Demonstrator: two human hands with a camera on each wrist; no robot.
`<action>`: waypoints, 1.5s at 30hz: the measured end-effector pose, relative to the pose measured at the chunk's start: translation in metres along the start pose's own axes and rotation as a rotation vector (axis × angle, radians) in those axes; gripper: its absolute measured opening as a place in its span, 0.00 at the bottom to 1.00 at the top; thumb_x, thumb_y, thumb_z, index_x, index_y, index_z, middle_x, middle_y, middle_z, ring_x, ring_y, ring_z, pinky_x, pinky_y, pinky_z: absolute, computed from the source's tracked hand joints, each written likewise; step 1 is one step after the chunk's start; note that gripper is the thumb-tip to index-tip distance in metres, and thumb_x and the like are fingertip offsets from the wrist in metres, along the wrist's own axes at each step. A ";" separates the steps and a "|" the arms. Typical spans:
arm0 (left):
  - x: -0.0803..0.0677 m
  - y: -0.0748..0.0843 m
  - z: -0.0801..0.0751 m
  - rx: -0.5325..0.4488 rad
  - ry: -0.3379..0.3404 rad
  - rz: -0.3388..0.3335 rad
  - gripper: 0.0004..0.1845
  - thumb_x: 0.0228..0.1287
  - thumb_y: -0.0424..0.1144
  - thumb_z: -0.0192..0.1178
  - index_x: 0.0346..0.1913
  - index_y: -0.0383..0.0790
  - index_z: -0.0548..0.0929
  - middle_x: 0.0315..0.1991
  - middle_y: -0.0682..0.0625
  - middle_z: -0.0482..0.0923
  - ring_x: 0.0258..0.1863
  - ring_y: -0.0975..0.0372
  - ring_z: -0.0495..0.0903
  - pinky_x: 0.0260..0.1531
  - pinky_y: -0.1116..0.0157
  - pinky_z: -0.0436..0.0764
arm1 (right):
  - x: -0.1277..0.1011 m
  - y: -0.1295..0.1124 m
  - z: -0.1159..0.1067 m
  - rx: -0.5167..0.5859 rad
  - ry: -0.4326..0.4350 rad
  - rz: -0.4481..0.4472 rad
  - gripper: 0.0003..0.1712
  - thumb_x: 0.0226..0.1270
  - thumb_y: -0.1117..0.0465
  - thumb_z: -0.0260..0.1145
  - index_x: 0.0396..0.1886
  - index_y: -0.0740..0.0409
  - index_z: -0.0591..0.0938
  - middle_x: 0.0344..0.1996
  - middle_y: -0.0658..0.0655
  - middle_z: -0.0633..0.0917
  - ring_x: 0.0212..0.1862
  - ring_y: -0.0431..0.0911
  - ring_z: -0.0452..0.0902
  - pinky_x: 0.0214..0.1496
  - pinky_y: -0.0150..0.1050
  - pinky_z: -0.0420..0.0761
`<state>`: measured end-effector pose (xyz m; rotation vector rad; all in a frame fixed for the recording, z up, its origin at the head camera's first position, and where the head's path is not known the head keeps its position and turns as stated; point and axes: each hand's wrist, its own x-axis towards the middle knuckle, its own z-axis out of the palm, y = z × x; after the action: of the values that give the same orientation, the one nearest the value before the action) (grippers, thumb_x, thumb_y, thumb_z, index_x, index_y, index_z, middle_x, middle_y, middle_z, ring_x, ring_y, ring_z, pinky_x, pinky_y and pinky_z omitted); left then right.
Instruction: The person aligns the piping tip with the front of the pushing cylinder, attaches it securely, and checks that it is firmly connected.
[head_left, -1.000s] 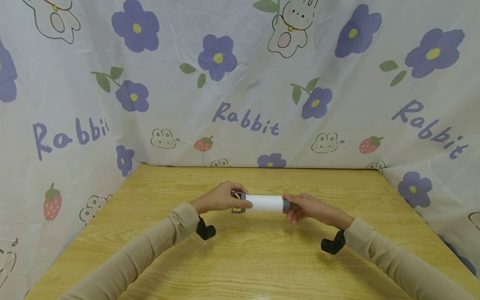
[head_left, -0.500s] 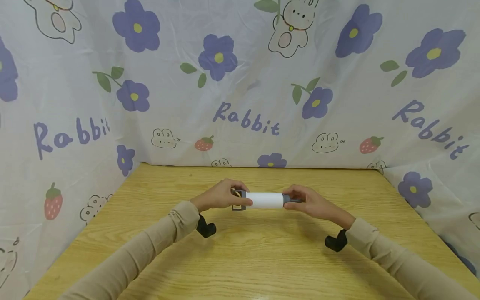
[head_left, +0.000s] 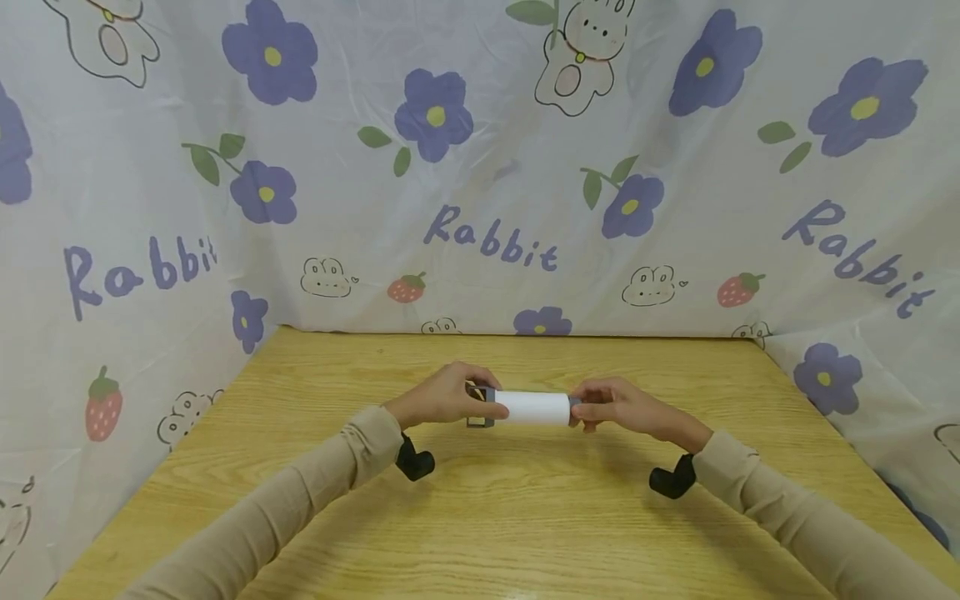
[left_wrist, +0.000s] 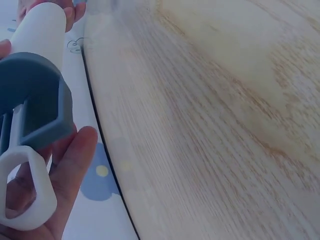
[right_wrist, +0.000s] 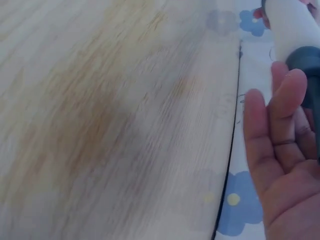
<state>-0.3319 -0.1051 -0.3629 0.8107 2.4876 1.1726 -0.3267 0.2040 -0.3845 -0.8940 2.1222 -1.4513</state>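
Observation:
A white tube (head_left: 532,407) with grey ends lies level between the hands, above the table. My left hand (head_left: 438,396) grips its left end, thumb in front and fingers behind, at a grey open frame (left_wrist: 30,65). From this frame a white loop (left_wrist: 44,192) sticks out on a rod, in front of the left fingers (left_wrist: 75,160). With thumb and fingers, my right hand (head_left: 630,407) pinches the grey right end. In the right wrist view, that end shows a dark grey collar (right_wrist: 305,59) narrowing to a stem. The right thumb is hidden there.
A wood-grain table (head_left: 480,517) lies beneath both arms. White cloth (head_left: 480,167) with purple flowers and rabbits hangs behind it and at the sides. Black wrist mounts (head_left: 415,458) hang below both wrists.
The right hand has turned around the tube's grey right end and shifted its fingers, now covering more of the stem. The left hand keeps its grip, and the tube has barely moved.

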 end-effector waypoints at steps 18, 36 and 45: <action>0.000 -0.001 -0.009 -0.151 0.010 -0.019 0.21 0.45 0.56 0.66 0.43 0.52 0.80 0.34 0.47 0.81 0.27 0.53 0.80 0.32 0.51 0.79 | 0.000 -0.007 0.007 -0.123 0.184 -0.012 0.27 0.59 0.54 0.63 0.57 0.55 0.67 0.47 0.59 0.77 0.47 0.52 0.76 0.47 0.46 0.77; 0.002 -0.004 -0.001 -0.189 -0.049 -0.067 0.23 0.46 0.58 0.64 0.44 0.52 0.78 0.34 0.45 0.82 0.36 0.48 0.80 0.37 0.51 0.78 | -0.005 -0.016 0.012 -0.418 0.252 -0.054 0.14 0.54 0.55 0.67 0.40 0.49 0.76 0.38 0.50 0.81 0.39 0.48 0.78 0.40 0.41 0.76; -0.009 -0.017 -0.009 0.028 0.043 0.048 0.28 0.48 0.59 0.63 0.55 0.64 0.69 0.47 0.55 0.71 0.36 0.59 0.77 0.36 0.58 0.77 | -0.004 0.002 -0.003 -0.217 0.216 -0.062 0.17 0.56 0.54 0.66 0.42 0.56 0.76 0.40 0.57 0.80 0.42 0.49 0.78 0.43 0.39 0.78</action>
<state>-0.3350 -0.1249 -0.3704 0.8660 2.5374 1.1854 -0.3268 0.2091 -0.3858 -0.9230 2.4697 -1.4230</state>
